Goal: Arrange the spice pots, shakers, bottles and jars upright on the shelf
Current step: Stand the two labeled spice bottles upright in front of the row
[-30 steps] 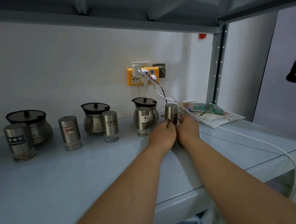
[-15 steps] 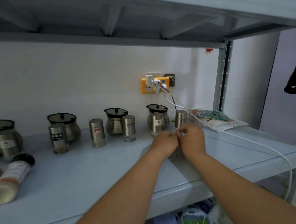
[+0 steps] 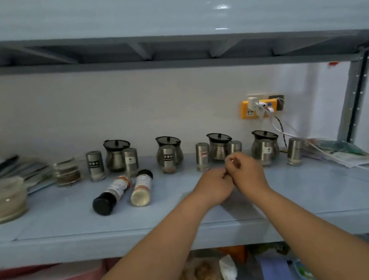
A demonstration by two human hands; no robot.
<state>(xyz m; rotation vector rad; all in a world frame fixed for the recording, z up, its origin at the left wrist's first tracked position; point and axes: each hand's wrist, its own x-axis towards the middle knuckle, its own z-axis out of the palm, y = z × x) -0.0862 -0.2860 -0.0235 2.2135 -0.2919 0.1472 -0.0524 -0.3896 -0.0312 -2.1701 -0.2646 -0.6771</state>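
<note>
Left bottle [image 3: 112, 193] and right bottle [image 3: 141, 189] lie flat, left on the shelf [image 3: 72, 228]. Left hand [image 3: 214, 184] and right hand [image 3: 247, 173] meet, fingers [image 3: 231, 164] curled; whether they hold anything, I cannot tell. Grip each bottle mid-body and stand it gently.

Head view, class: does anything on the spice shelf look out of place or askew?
Yes. Two black-capped bottles, the left bottle and the right bottle, lie on their sides near the shelf front, while the shakers and pots behind stand upright.
</note>
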